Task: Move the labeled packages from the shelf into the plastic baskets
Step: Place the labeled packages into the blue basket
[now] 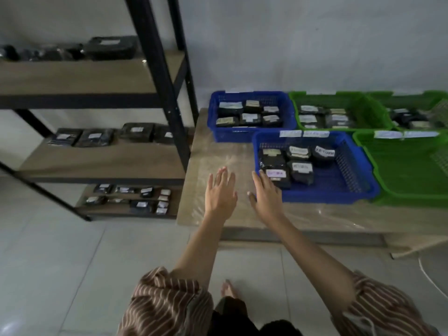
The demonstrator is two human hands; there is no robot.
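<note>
Head view: I'm holding both hands out flat over the table [218, 151], fingers straight and spread, nothing in either grip. My left hand [221, 192] is hovering above the bare table top, and my right hand [265, 196] is just beside it, its fingertips overlapping the near corner of the front blue basket [339, 190]. That basket is holding five dark packages [300, 172] with white labels. Behind it the back blue basket [252, 135] is carrying six more, and the back green basket [339, 98] has several too. The front green basket [400, 170] is sitting right of the front blue one, touching it. Over on my left the shelf [101, 161] is showing more packages on three levels: top, middle and bottom. I'm wearing striped sleeves [164, 304].
</note>
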